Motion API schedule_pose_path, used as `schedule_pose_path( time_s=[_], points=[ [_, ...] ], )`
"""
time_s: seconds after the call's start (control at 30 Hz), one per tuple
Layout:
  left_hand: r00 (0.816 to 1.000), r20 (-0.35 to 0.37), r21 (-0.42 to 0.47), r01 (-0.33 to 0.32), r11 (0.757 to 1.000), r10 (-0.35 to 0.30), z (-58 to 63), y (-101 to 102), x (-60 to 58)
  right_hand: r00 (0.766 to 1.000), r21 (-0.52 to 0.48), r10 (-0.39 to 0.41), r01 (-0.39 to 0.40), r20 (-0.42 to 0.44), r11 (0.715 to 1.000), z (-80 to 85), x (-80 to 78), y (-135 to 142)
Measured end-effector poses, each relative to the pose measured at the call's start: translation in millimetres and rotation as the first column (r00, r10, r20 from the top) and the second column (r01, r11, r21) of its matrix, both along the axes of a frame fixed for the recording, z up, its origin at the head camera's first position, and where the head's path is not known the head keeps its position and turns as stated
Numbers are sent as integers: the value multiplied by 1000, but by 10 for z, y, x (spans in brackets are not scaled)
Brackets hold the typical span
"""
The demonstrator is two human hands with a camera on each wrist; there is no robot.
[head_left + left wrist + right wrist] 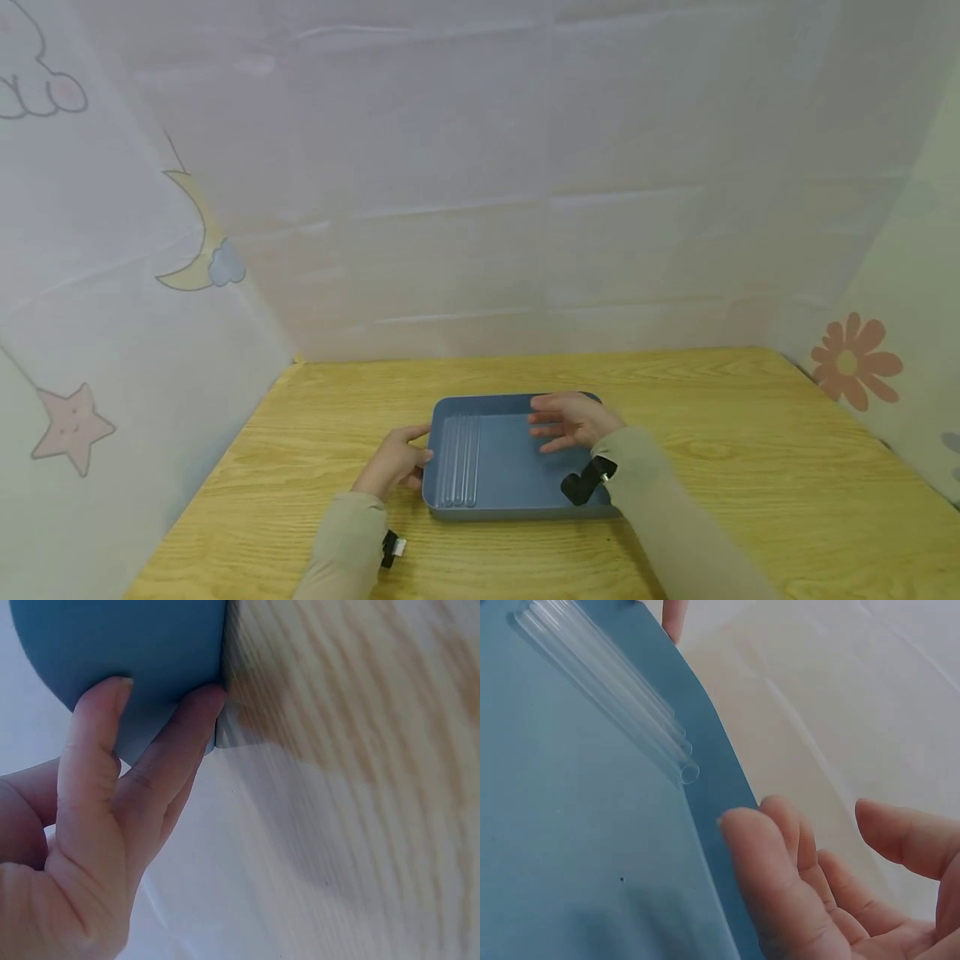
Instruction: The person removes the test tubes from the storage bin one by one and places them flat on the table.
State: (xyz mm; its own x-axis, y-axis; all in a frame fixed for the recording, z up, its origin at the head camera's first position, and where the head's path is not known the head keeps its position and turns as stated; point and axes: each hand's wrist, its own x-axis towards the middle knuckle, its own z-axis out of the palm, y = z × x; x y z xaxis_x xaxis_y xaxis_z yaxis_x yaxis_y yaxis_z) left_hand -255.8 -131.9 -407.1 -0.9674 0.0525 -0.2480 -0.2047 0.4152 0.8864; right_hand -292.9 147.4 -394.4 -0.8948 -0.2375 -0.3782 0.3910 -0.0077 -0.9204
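A shallow blue tray (517, 462) with raised walls sits on the table. Several clear, thin tubes (458, 458) lie side by side along its left end; in the right wrist view the tubes (607, 686) show rounded ends. At the tray's left wall is my left hand (397, 460), its fingertips (202, 697) touching the outside of the wall. Over the right part of the tray hovers my right hand (573, 421), fingers spread apart and holding nothing. Its fingers (769, 877) appear beside the tray wall (712, 742) in the right wrist view.
The wood-grain table (750, 467) extends on both sides of the tray. Pale fabric walls (525, 208) stand behind and beside it, printed with a moon, a star and a flower (855, 362). Each wrist carries a small black camera mount (588, 481).
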Motion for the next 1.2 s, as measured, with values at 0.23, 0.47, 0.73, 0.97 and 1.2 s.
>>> schedule_pose_path(
  time_s=[0.23, 0.47, 0.73, 0.97, 1.2],
  points=[
    [1000, -7, 2, 11, 1000, -11, 0, -41, 3, 999, -18, -25, 26, 23, 1000, -37, -16, -167],
    [1000, -10, -6, 10, 1000, -10, 9, -42, 16, 999, -22, -30, 31, 23, 999, -105, -45, -268],
    [1000, -11, 19, 14, 1000, -14, 30, -17, 29, 998, -29, -49, 50, 40, 998, -128, -49, -400],
    [1000, 5, 1, 1, 1000, -1, 28, -7, 20, 997, -29, -47, 49, 65, 998, -166, -81, -521],
    [1000, 7, 5, 2, 1000, -2, 32, -4, 19, 996, -29, -39, 41, 81, 999, -163, -86, -590]
  ],
)
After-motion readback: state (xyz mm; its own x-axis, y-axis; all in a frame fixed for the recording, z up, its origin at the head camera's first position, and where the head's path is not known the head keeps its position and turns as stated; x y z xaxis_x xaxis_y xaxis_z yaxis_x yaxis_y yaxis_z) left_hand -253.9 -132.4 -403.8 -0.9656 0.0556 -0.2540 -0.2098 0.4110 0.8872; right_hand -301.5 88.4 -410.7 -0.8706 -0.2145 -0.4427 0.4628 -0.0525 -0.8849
